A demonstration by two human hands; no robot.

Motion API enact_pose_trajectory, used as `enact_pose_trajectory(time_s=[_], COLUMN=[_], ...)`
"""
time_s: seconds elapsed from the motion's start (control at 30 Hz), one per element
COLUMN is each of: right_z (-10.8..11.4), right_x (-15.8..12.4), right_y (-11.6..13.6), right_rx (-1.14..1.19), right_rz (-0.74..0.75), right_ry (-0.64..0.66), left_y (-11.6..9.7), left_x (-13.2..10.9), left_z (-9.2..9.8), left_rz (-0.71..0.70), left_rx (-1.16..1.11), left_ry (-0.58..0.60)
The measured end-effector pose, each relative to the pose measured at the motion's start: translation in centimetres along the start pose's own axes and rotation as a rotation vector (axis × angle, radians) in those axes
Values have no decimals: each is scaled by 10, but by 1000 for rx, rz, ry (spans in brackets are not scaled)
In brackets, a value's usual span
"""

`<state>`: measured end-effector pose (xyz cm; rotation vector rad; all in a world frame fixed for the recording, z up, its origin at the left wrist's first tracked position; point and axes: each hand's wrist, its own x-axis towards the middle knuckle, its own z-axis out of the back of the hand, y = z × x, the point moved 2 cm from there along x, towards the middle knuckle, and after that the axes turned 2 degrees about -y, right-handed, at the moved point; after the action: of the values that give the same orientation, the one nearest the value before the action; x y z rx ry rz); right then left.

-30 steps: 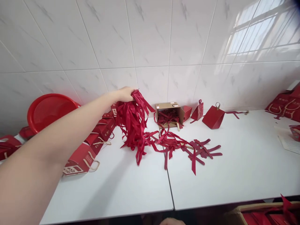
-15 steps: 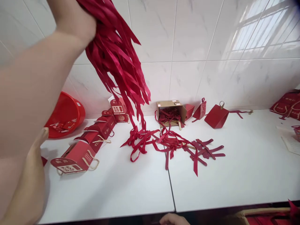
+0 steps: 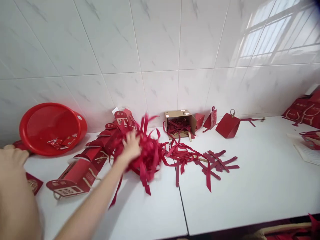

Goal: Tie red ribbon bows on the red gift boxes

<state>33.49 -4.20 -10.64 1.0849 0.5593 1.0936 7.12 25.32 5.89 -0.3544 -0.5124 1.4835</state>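
My left hand point(image 3: 130, 146) reaches out over the white table point(image 3: 250, 193) and is closed in a thick bunch of red ribbons point(image 3: 151, 156). The bunch lies low on the table beside a row of red gift boxes point(image 3: 72, 176); motion smears both hand and bunch. More loose ribbons point(image 3: 183, 151) trail to the right, toward several flat dark red strips point(image 3: 217, 163). A small cardboard box point(image 3: 180, 120) on its side by the wall holds more ribbon. My right hand is out of sight.
A red plastic basin point(image 3: 50, 128) leans on the tiled wall at the left. Part-folded red boxes point(image 3: 227, 125) stand by the wall. Red bags point(image 3: 303, 111) and a paper sheet point(image 3: 308, 151) sit far right. A blurred hand or arm point(image 3: 12, 180) fills the left edge; I cannot tell whose.
The left hand, raised high with the ribbon bunch half a second ago, has come down and the bunch now lies on the table by the gift boxes. The hand at the bottom edge has gone.
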Motion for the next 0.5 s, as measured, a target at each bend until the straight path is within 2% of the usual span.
enact_pose_trajectory(time_s=[0.1,0.2,0.3,0.37,0.43,0.47,0.5], right_z=[-4,-20,-34,-34,-26,-19,-11], right_x=[6,-3,-13,-7,15,33,54], right_y=[8,22,40,54,68,74,79], right_rx=[5,87,160,202,254,246,150], right_rz=[-47,-146,-207,-204,-177,-139,-84], right_ry=[-47,16,126,224,331,318,240], left_y=[33,60,72,77,83,88,93], left_x=[-23,-24,-14,-8,-2,1,4], left_z=[-58,-88,-95,-93,-88,-84,-78], left_rz=[-94,-141,-176,-167,-126,-99,-75], left_rx=[131,202,215,200,173,161,152], left_ry=[65,89,51,17,-15,-34,-56])
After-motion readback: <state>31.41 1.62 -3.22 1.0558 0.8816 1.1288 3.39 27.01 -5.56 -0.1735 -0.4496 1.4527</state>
